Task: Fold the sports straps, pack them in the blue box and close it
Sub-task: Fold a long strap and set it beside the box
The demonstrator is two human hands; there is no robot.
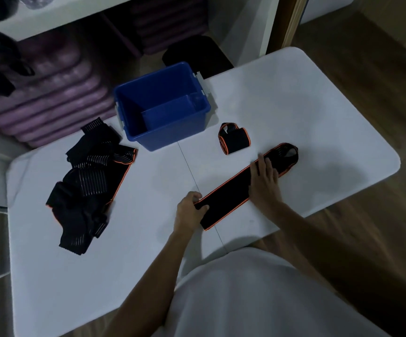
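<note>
Strap (236, 188) lies stretched flat on the white bench (294, 98), near the front edge. Folding step is in hand; box (163, 132) is open, no strap visible inside. Left hand (189, 210) pinches the near end, fingers curled round it. Right hand (265, 181) presses mid-length, fingers straight. Next move, judged: carry the near end over onto the far part. One folded strap (234, 138) sits beside the box; a pile (90, 181) waits at left.
</note>
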